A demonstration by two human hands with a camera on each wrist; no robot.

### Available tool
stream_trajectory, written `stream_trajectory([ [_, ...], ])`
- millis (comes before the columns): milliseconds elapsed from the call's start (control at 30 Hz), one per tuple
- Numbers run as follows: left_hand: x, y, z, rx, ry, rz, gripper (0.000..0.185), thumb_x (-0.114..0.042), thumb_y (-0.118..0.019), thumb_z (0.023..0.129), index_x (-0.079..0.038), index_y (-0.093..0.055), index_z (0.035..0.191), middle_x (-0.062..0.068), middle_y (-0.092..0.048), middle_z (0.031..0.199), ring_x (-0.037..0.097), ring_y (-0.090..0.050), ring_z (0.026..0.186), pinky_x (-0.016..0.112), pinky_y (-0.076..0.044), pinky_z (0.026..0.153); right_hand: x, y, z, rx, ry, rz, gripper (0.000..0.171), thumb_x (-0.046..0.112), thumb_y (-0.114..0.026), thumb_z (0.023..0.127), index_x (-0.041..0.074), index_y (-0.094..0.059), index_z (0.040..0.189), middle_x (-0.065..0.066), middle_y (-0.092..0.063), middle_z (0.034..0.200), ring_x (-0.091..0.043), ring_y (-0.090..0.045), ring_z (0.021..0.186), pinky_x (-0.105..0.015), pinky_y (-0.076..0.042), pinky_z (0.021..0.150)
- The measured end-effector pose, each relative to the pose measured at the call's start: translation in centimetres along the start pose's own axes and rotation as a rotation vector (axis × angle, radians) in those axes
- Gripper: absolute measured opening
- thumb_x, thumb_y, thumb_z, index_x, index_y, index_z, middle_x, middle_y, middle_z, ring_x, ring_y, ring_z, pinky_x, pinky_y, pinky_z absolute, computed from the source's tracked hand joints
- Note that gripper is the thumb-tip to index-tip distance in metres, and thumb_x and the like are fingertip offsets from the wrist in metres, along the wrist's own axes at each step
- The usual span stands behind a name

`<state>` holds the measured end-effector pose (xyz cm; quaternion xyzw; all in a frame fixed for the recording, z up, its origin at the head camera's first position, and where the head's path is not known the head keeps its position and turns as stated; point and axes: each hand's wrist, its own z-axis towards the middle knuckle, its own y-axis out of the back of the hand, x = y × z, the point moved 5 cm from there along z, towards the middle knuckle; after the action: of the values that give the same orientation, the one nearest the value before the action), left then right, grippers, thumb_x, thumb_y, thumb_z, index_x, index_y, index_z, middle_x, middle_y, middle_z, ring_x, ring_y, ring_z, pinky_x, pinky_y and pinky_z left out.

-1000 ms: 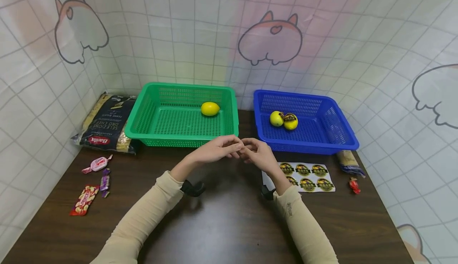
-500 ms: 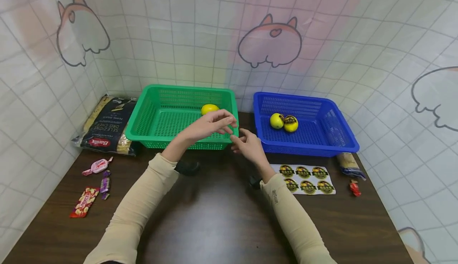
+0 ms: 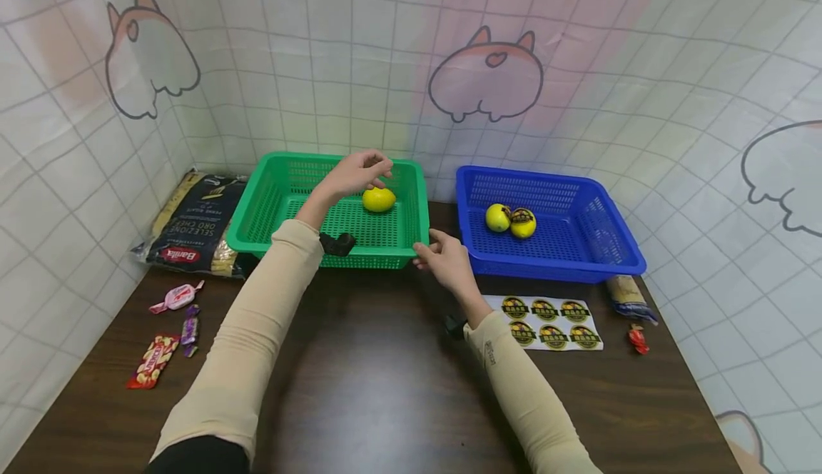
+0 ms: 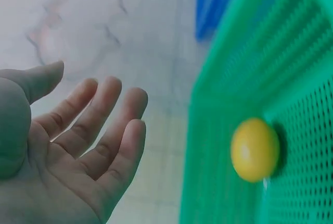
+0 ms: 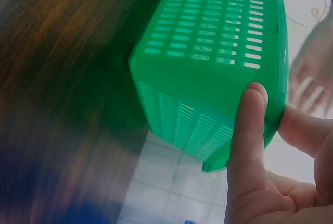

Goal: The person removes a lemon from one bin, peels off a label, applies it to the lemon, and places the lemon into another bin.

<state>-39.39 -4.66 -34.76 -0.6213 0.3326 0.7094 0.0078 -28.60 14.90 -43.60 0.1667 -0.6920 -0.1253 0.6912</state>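
In the green basket [image 3: 270,206] at the far left, your open left hand [image 3: 356,171] hovered over the lemon [image 3: 379,199], judged firm, light, smooth-skinned and best cupped around its middle, while your right hand [image 3: 443,260] pinched the basket's near right corner.

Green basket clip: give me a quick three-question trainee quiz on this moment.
1. True or false: the left hand grips the lemon.
2. What does the right hand pinch? A) sticker sheet B) green basket corner C) blue basket
3. How many fruits lie in the blue basket?

Key: 1 false, it hovers open above it. 2 B. 3 two.
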Motion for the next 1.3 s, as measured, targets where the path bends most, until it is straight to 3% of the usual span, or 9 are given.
stream_trajectory([
  [167, 2.8, 1.3, 1.9, -0.041, 0.073, 0.045, 0.043, -0.034, -0.042, 0.107, -0.001, -0.051, 0.133, 0.023, -0.055, 0.136, 0.042, -0.06, 0.122, 0.05, -0.049, 0.107, 0.0, -0.1, 0.0, -0.009, 0.009, -0.036, 0.06, 0.025, -0.064, 0.097, 0.001, -0.043, 0.148, -0.021, -0.076, 0.099, -0.03, -0.076, 0.084, -0.047, -0.061, 0.082],
  [333, 5.2, 1.6, 2.8, -0.058, 0.152, 0.145, 0.046, -0.034, -0.041, 0.107, -0.003, -0.047, 0.141, 0.021, -0.049, 0.146, 0.04, -0.052, 0.131, 0.051, -0.044, 0.111, 0.1, -0.2, 0.0, -0.018, 0.005, -0.04, 0.058, 0.022, -0.065, 0.097, 0.0, -0.044, 0.147, -0.021, -0.076, 0.098, -0.026, -0.077, 0.081, -0.046, -0.062, 0.08],
  [533, 6.4, 1.0, 4.4, -0.062, 0.161, 0.345, 0.045, -0.033, -0.041, 0.106, -0.006, -0.049, 0.142, 0.017, -0.046, 0.152, 0.038, -0.038, 0.143, 0.054, -0.037, 0.117, 0.3, 0.1, 0.1, -0.047, 0.014, -0.054, 0.056, 0.021, -0.066, 0.096, -0.001, -0.047, 0.145, -0.02, -0.076, 0.095, -0.024, -0.076, 0.077, -0.043, -0.063, 0.076],
  [700, 6.6, -0.2, 5.2, 0.02, 0.163, 0.487, 0.048, -0.03, -0.043, 0.106, -0.004, -0.043, 0.147, 0.019, -0.042, 0.155, 0.037, -0.038, 0.145, 0.052, -0.036, 0.119, 0.2, 0.0, 0.0, -0.032, 0.008, -0.04, 0.058, 0.021, -0.066, 0.096, -0.001, -0.046, 0.145, -0.021, -0.076, 0.095, -0.032, -0.076, 0.082, -0.047, -0.062, 0.079],
  [933, 6.6, -2.0, 5.4, 0.205, 0.247, 0.624, 0.057, -0.032, -0.044, 0.106, -0.008, -0.03, 0.155, 0.02, -0.024, 0.164, 0.043, -0.015, 0.153, 0.059, -0.024, 0.124, 0.2, 0.2, 0.0, -0.05, 0.011, -0.03, 0.056, 0.02, -0.067, 0.095, -0.002, -0.048, 0.144, -0.021, -0.076, 0.093, -0.03, -0.076, 0.079, -0.047, -0.062, 0.078],
  [1133, 6.8, -3.0, 5.7, 0.278, 0.262, 0.679, 0.061, -0.031, -0.044, 0.104, -0.007, -0.026, 0.156, 0.022, -0.034, 0.158, 0.04, -0.036, 0.143, 0.053, -0.036, 0.116, 0.3, 0.4, 0.0, -0.056, 0.01, -0.04, 0.057, 0.021, -0.068, 0.095, -0.002, -0.049, 0.143, -0.02, -0.077, 0.092, -0.023, -0.076, 0.072, -0.045, -0.062, 0.076],
  [1300, 6.9, -3.3, 5.8, 0.275, 0.247, 0.67, 0.057, -0.027, -0.048, 0.104, -0.006, -0.031, 0.153, 0.023, -0.035, 0.157, 0.04, -0.038, 0.141, 0.053, -0.036, 0.116, 0.3, 0.5, -0.1, -0.053, 0.008, -0.041, 0.057, 0.02, -0.068, 0.095, -0.002, -0.048, 0.144, -0.02, -0.077, 0.093, -0.012, -0.073, 0.068, -0.044, -0.063, 0.075],
])
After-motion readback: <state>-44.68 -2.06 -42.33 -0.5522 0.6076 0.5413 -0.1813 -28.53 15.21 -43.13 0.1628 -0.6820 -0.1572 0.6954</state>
